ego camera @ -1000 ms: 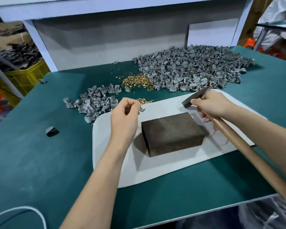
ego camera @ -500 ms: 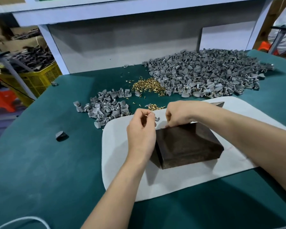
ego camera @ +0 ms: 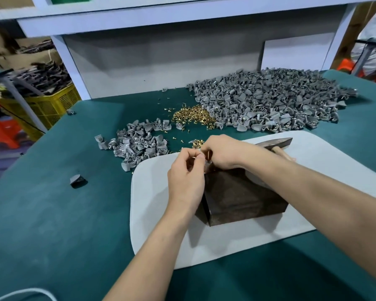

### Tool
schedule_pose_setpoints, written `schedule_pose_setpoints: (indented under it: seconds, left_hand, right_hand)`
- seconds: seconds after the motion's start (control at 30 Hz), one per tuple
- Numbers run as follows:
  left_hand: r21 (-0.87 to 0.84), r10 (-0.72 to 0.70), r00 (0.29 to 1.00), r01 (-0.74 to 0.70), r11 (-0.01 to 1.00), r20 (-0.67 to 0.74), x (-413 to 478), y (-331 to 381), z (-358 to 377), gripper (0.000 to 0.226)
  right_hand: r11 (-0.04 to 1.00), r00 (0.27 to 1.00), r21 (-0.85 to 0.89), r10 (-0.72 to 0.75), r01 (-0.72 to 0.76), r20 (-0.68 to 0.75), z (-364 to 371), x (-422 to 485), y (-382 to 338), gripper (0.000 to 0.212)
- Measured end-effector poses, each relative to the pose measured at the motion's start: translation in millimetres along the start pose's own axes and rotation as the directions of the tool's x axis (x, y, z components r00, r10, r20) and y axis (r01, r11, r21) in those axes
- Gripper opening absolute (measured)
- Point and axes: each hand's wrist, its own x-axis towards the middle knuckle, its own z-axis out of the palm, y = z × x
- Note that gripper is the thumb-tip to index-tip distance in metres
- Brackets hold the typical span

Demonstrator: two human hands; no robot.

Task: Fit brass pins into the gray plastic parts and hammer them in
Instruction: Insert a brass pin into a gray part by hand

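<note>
head view looks down on a green tabletop [ego camera: 63, 224] with a pale mat [ego camera: 156, 213] laid on it and a dark block [ego camera: 243, 196] standing on the mat. both hands meet over the block's far left corner. the left hand [ego camera: 186, 177] has its fingers curled, its grip pinched together on a gray part [ego camera: 207, 167] held just at that corner. the right hand [ego camera: 224, 153] reaches in from the right, its forearm crossing above the block, and its grip is pinched on a brass pin [ego camera: 208, 153] that stands upright right above the part. whether the pin's tip already sits in the part cannot be told, since the fingers hide it. the two hands touch or nearly touch at the fingertips.

a hammer [ego camera: 276, 142] lies on the mat behind the right forearm, its dark head pointing right, its handle mostly hidden by the arm.

beyond the mat, a big pile [ego camera: 269, 101] of gray parts spreads across the far right of the tabletop. a pin heap [ego camera: 193, 116] lies against its left edge, and a few pins [ego camera: 196, 143] lie just beside the right hand. a small pile [ego camera: 137, 142] of gray parts sits left of the mat's far corner. a lone part [ego camera: 77, 180] lies well apart to the left. a yellow crate [ego camera: 50, 105] stands off the tabletop at left, and a white cable [ego camera: 19, 293] curves at the near left edge.
</note>
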Motion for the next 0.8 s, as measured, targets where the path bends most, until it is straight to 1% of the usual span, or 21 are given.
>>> schedule_pose_setpoints:
  seconds: [0.03,0.1,0.27,0.3,0.37,0.4,0.43,0.47,0.53,0.57,0.67,0.73,0.8]
  left_hand:
    - [-0.002,-0.005,1.0,0.005,1.0,0.001,0.3,-0.2,0.0,0.013]
    - [-0.004,-0.006,1.0,0.006,1.0,-0.004,0.6,-0.1,-0.3,0.013]
    - [0.0,0.012,1.0,-0.012,1.0,0.006,-0.2,1.4,-2.7,0.019]
    - [-0.007,0.013,1.0,-0.013,1.0,0.014,-0.4,2.1,-3.2,0.019]
    - [-0.023,0.024,0.999,-0.023,0.999,0.036,-0.8,4.0,-3.5,0.022]
    - [-0.038,0.028,0.998,-0.026,0.999,0.05,-1.6,5.4,-3.3,0.023]
    - [-0.061,0.031,0.997,-0.027,0.998,0.065,-2.1,7.0,-2.9,0.024]
    - [-0.091,0.03,0.996,-0.022,0.996,0.079,-2.4,8.8,-2.4,0.023]
    - [-0.166,0.011,0.995,0.006,0.986,0.098,-3.6,11.1,-1.5,0.022]
    - [-0.188,0.007,0.994,0.014,0.982,0.11,-4.3,11.9,-0.5,0.021]
    - [-0.187,0.026,0.984,0.007,0.982,0.176,-7.6,13.1,3.4,0.023]
    - [-0.187,0.065,0.974,-0.024,0.982,0.217,-9.0,14.5,5.7,0.024]
    - [-0.175,0.116,0.969,-0.078,0.981,0.216,-10.1,14.3,6.4,0.024]
  right_hand:
    - [1.0,1.0,0.023,-0.011,0.011,-0.019,1.9,-1.1,-0.4,0.019]
    - [0.998,0.999,0.059,-0.002,0.004,-0.032,4.2,-1.7,-0.6,0.009]
    - [0.989,0.989,0.117,0.105,-0.092,-0.109,9.0,-3.9,0.8,0.026]
    - [0.987,0.983,0.125,0.12,-0.103,-0.136,10.2,-4.6,0.9,0.024]
    - [0.982,0.965,0.165,0.13,-0.093,-0.227,9.7,-7.0,2.9,0.005]
    - [0.976,0.949,0.207,0.131,-0.073,-0.286,8.1,-10.5,5.1,0.008]
    - [0.968,0.93,0.246,0.129,-0.043,-0.345,6.1,-14.7,8.1,0.016]
    - [0.949,0.909,0.314,0.118,0.015,-0.399,3.9,-20.3,11.7,0.02]
    - [0.876,0.877,0.453,0.078,0.166,-0.474,1.4,-35.1,19.2,0.021]
    - [0.839,0.864,0.495,0.06,0.228,-0.499,1.4,-43.2,23.9,0.02]
    - [0.766,0.842,0.542,0.003,0.345,-0.539,6.3,-58.8,35.4,0.024]
    - [0.744,0.839,0.551,-0.022,0.377,-0.544,7.8,-62.8,38.6,0.026]
    - [0.746,0.84,0.542,-0.042,0.387,-0.541,8.4,-64.1,37.7,0.026]
